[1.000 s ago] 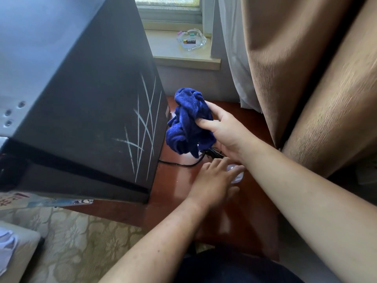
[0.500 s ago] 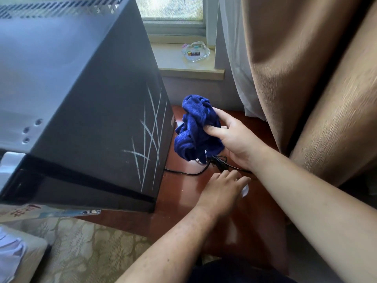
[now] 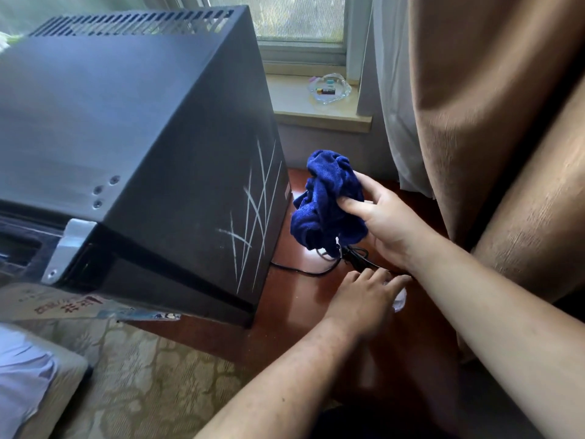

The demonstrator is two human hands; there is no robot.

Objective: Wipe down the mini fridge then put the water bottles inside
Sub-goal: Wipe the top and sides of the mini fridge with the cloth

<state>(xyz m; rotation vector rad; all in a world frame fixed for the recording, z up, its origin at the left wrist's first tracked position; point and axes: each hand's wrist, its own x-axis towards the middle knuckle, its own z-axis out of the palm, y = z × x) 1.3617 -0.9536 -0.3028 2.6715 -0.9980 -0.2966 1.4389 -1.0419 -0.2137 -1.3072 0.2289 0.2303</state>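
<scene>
The right hand (image 3: 389,226) grips a bunched dark-blue cloth (image 3: 326,201), thumb pressed across its front and fingers wrapped behind, holding it in the air just beside the right wall of the mini fridge (image 3: 142,137) without touching it. Below and slightly nearer, the left hand (image 3: 364,302) lies palm down over a small white thing (image 3: 399,301) that peeks out past its fingertips. Most of that thing is hidden, so I cannot tell what it is or whether the fingers actually grasp it.

A black cable (image 3: 304,271) runs from the fridge's lower rear corner across the reddish-brown wooden desk (image 3: 285,312) and passes between the 2 hands, under the hanging cloth.

The fridge is a black box standing on the left part of the desk, with its back toward the window. Pale scratch marks (image 3: 253,223) cross its right wall, a row of vent slots (image 3: 126,23) lines the far edge of its top, and a silver hinge bracket (image 3: 68,248) sits at the near corner beside 3 small screws (image 3: 104,191).

Behind the hands, a glass dish (image 3: 329,88) rests on the windowsill (image 3: 291,99). A sheer white curtain (image 3: 392,122) and a heavy brown curtain (image 3: 474,106) hang at the right. Patterned beige fabric (image 3: 142,375) lies at the lower left, in front of the desk.
</scene>
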